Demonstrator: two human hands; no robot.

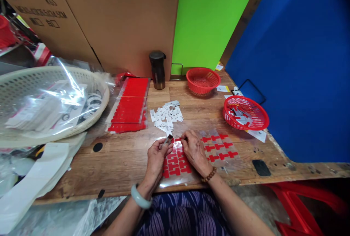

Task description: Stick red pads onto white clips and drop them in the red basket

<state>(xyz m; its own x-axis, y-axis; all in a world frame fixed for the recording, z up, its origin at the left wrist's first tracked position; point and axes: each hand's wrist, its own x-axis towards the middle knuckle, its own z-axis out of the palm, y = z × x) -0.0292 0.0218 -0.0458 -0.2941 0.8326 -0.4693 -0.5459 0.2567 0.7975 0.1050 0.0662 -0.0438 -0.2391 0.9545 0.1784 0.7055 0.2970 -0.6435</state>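
Observation:
My left hand (158, 156) is closed around a small flat grey piece with a dark end (168, 140), held over the left part of a clear sheet of red T-shaped stickers (173, 163). With bent fingers pinched together, my right hand (193, 148) meets the sheet's upper edge; what is between its fingertips is too small to tell. To its right, the clear sheet goes on with more red stickers (214, 146) spaced apart. Just beyond both hands lies a loose pile of small white cards (166, 115).
Stacked red sticker sheets (129, 101) lie left of the pile. Behind stand a dark bottle (158, 70) and a red basket (203, 79); another red basket (246, 112) holds white and red pieces. A large cream basket (105, 101) with bagged parts fills the left. Upright boards border the table.

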